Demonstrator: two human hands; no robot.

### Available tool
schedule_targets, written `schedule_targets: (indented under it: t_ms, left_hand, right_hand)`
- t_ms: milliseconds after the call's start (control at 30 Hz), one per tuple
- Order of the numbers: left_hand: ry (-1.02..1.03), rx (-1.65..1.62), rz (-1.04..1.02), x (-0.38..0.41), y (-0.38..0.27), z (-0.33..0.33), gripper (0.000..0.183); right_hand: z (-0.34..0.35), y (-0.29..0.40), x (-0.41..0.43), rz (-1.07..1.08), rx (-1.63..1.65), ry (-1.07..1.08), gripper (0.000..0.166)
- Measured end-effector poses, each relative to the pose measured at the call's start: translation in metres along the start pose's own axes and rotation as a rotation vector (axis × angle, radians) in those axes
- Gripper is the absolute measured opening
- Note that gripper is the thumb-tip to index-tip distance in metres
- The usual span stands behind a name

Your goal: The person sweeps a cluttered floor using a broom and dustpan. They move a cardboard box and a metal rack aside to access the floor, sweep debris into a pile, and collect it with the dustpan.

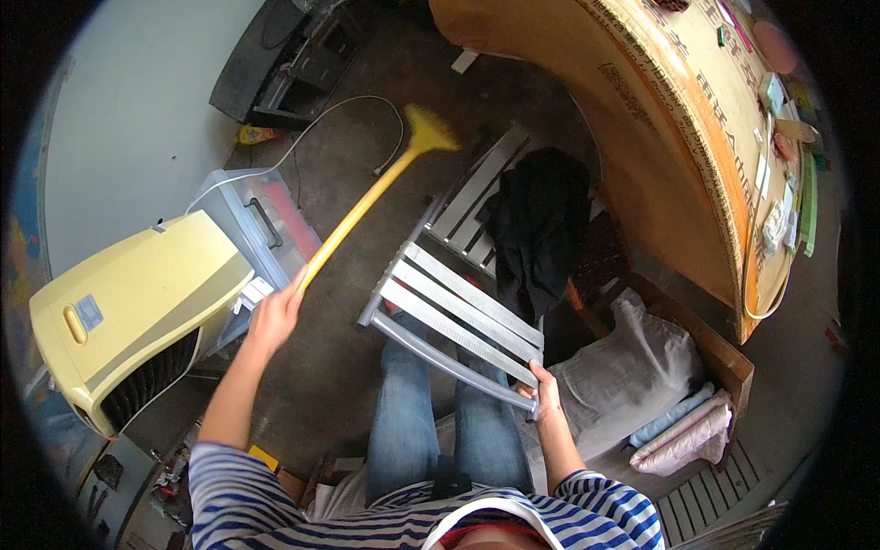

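Observation:
My left hand (275,317) is closed around the handle end of a yellow broom (357,208). Its slightly blurred bristle head points away from me over the dark floor. With my right hand (544,392) I grip the near right corner of a slatted metal chair (467,292), which has white slats and grey tubes and sits tilted before my knees. A black cloth (540,227) is draped over the chair's far right part. Some of my right fingers are hidden behind the frame.
A cream air cooler (148,302) and a lidded clear plastic box (265,223) stand at left, with a white cable (337,103) on the floor. A paper-covered table (660,124) curves along the right. Folded cloths (680,433) lie at lower right. A black cabinet (275,62) stands at the top left.

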State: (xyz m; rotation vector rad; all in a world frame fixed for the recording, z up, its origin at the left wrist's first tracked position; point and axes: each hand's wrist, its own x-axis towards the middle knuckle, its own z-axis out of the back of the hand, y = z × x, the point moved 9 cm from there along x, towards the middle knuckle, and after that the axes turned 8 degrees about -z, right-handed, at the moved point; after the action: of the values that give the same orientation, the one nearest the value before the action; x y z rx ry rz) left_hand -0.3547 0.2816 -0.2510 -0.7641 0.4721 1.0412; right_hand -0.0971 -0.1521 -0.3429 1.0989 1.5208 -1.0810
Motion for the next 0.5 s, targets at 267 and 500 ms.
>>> schedule_targets:
  t_ms: [267, 500]
  left_hand:
    - [0.026, -0.131, -0.463, 0.268, -0.164, -0.052, 0.037]
    - [0.072, -0.171, -0.178, 0.272, -0.106, -0.057, 0.037]
  right_hand:
    - [-0.014, 0.003, -0.013, -0.004, -0.006, -0.022, 0.022]
    - [-0.003, 0.001, -0.009, -0.003, -0.004, -0.001, 0.022]
